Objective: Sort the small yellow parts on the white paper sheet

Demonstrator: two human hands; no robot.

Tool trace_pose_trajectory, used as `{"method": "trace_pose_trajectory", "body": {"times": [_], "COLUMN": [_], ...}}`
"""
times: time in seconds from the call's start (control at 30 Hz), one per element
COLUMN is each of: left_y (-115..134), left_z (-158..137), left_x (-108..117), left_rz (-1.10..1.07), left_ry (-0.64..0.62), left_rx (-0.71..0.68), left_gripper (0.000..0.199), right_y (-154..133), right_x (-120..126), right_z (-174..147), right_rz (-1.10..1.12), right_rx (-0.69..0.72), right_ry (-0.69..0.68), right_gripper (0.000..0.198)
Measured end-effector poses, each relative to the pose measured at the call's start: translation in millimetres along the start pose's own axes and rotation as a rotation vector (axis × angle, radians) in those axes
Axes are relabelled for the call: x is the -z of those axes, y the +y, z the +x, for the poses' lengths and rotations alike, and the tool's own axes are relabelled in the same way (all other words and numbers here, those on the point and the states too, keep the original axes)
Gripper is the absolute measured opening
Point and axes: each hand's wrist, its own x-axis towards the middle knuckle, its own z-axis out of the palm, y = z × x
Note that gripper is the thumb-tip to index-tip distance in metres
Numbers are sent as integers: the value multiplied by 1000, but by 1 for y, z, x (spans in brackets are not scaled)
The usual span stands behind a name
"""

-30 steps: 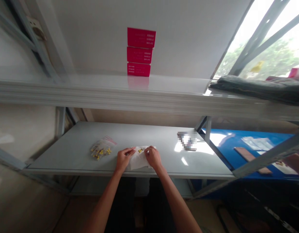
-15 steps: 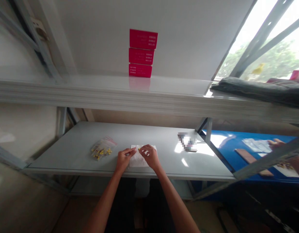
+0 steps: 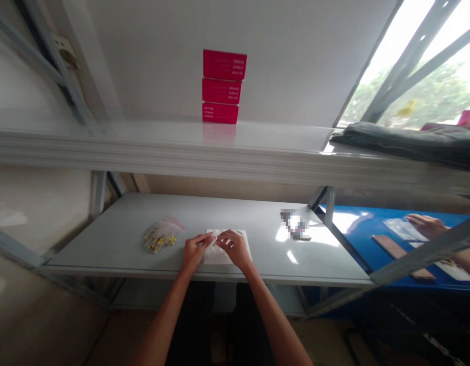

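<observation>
Over a white cloth or paper sheet point(image 3: 223, 256) on the grey shelf, my two hands work close together. My left hand point(image 3: 196, 249) pinches something small and pale near its fingertips; its kind is too small to make out. Just to the right, my right hand point(image 3: 235, 246) has its thumb and fingers curled in a pinch, by a tiny yellow piece point(image 3: 214, 244) that shows between the hands. Left of my hands lies a clear zip bag point(image 3: 162, 231) with several small yellow-tipped pieces in it.
Three red boxes point(image 3: 221, 91) stand stacked on the upper shelf point(image 3: 151, 152), beside folded dark cloth point(image 3: 406, 145) at right. A blurred-out object point(image 3: 295, 223) lies on the lower shelf. Beyond a metal post, another person's hand point(image 3: 427, 224) is over a blue table point(image 3: 349, 234).
My right hand has shifted slightly left, nearer my left hand, and its fingers have drawn together. At right, the other person's hand has moved left over the blue table.
</observation>
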Motion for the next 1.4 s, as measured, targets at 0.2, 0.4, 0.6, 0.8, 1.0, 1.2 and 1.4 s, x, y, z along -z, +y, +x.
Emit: {"method": "trace_pose_trajectory", "body": {"times": [0.2, 0.4, 0.6, 0.8, 1.0, 1.2, 1.4], "left_y": [-4, -10, -10, -11, -6, -7, -8], "left_z": [2, 4, 4, 5, 4, 3, 4], "left_x": [-1, -1, -2, -2, -2, -3, -4], "left_rz": [-165, -153, -30, 12, -19, 9, -9], "left_ry": [70, 49, 48, 68, 31, 40, 63], "left_rx": [55, 39, -12, -29, -3, 2, 3], "left_gripper": [47, 50, 42, 40, 42, 38, 38], "right_y": [14, 14, 14, 15, 0, 4, 0], "right_x": [5, -7, -12, -11, -13, -19, -17], "right_z": [2, 5, 4, 3, 2, -5, -9], "right_rz": [-274, -603, -659, -361, 45, 100, 90], "right_rx": [-42, -34, -78, -98, -125, -145, -124], "right_ry": [103, -21, -30, 82, 170, 157, 106], "right_gripper": [18, 19, 19, 16, 16, 18, 25]}}
